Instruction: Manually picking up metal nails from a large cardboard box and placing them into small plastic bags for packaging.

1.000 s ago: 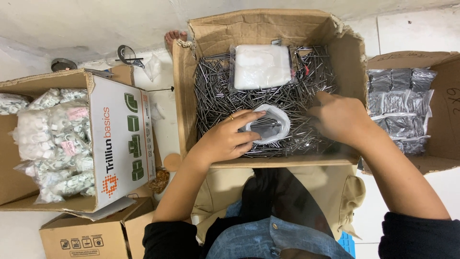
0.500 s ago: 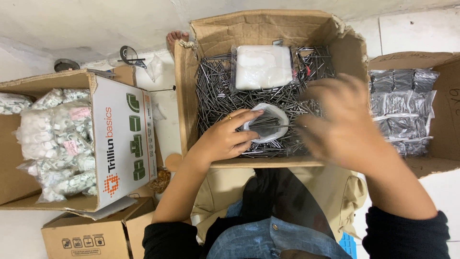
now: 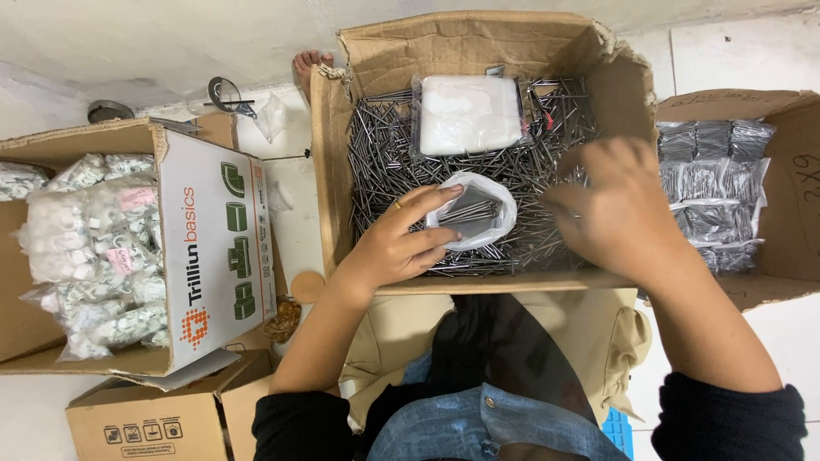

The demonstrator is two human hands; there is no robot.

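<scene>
A large open cardboard box (image 3: 342,171) is seen in the middle of the head view, filled with a loose heap of long steel nails (image 3: 384,171). A small clear plastic bag (image 3: 494,224) is held open on top of the heap, near the box's front wall, with a bundle of nails already lying inside it.

The left hand (image 3: 393,248) is curled around the bag's left rim; its fingers (image 3: 427,201) are closed on the plastic and keep the mouth open. The right hand (image 3: 619,213) is held over the nails just to the right of the bag, back of the hand upward and slightly blurred; whether its fingers are closed on any nails cannot be told.

A flat sealed packet of white material (image 3: 468,113) is lying on the nails toward the far side of the box. To the right, a second cardboard box (image 3: 786,111) is stacked with filled packets of nails (image 3: 713,196). To the left, a printed carton (image 3: 213,248) is packed with bags of white clips (image 3: 85,248). A smaller brown carton (image 3: 145,423) is set on the floor below it.
</scene>
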